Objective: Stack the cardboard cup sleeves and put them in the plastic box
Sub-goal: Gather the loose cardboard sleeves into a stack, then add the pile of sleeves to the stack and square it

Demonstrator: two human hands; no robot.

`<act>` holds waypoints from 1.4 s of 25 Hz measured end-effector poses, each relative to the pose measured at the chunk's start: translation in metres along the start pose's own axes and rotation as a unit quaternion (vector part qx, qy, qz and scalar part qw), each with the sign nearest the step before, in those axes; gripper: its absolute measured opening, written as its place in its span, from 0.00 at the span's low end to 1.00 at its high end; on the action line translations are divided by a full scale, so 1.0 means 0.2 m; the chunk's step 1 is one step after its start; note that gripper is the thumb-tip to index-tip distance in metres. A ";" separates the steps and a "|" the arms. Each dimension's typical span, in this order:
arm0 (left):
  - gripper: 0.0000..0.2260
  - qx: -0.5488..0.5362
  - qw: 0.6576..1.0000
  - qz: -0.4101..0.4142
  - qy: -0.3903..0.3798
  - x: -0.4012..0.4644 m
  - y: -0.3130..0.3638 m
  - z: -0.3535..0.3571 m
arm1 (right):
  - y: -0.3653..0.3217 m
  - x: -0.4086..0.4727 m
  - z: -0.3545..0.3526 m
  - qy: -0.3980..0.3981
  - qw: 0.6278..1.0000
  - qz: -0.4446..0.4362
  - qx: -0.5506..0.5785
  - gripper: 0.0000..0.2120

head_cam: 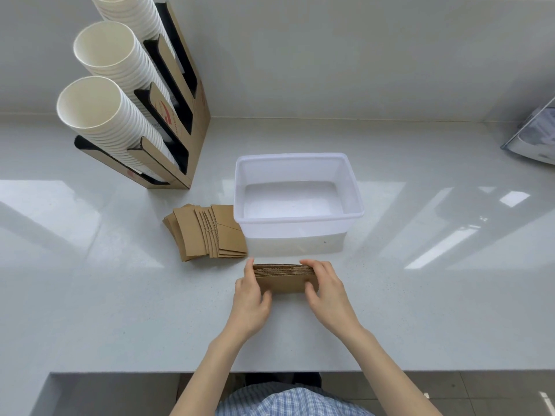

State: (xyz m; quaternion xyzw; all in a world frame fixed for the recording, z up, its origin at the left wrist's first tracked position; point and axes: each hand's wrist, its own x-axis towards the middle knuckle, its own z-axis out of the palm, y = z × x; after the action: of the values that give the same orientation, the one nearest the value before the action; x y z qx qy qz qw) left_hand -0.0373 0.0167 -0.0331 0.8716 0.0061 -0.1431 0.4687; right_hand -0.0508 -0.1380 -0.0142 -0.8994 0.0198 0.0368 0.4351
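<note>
A neat stack of brown cardboard cup sleeves (pixel 285 279) stands on its long edge on the white counter, just in front of the plastic box. My left hand (pixel 250 298) grips its left end and my right hand (pixel 326 291) grips its right end. The translucent white plastic box (pixel 295 229) sits behind the stack with nothing inside it. A fanned pile of several more flat sleeves (pixel 207 232) lies on the counter, touching the box's left front corner.
A cardboard cup dispenser (pixel 180 121) with three tilted columns of white paper cups (pixel 102 115) stands at the back left. A plastic-wrapped item (pixel 534 136) lies at the far right. The counter's front edge (pixel 120 372) runs below my forearms.
</note>
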 end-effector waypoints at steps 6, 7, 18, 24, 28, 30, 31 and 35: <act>0.26 -0.045 0.998 -0.012 0.030 -0.01 -0.01 0.01 | -0.01 0.00 0.02 -0.005 1.000 0.008 -0.016 0.17; 0.22 -0.043 0.998 -0.006 0.034 0.00 -0.02 0.00 | -0.01 0.00 0.02 -0.005 1.000 0.012 -0.020 0.15; 0.10 -0.087 0.994 0.006 0.069 -0.01 0.02 -0.13 | -0.06 0.05 -0.01 -0.036 0.999 0.027 -0.013 0.12; 0.05 -0.248 0.964 -0.013 0.090 0.02 0.05 -0.26 | -0.18 0.11 0.01 -0.093 0.987 0.065 0.111 0.06; 0.08 -0.271 0.957 -0.014 0.099 0.05 0.06 -0.32 | -0.23 0.15 0.01 -0.144 0.979 0.062 0.130 0.08; 0.08 -0.269 0.958 -0.013 0.100 0.07 0.07 -0.34 | -0.26 0.17 0.02 -0.158 0.975 0.064 0.142 0.08; 0.08 -0.266 0.959 -0.010 0.100 0.07 0.07 -0.36 | -0.27 0.18 0.03 -0.161 0.972 0.070 0.153 0.08; 0.09 -0.226 0.968 -0.005 0.113 0.11 0.06 -0.43 | -0.31 0.23 0.07 -0.187 0.952 0.116 0.211 0.09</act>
State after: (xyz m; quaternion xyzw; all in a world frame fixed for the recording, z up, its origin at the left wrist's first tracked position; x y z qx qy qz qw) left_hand 0.0056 0.0775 0.0158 0.7538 0.0959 -0.0408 0.6488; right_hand -0.0014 -0.0890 0.0207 -0.7554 0.0497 0.2497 0.6037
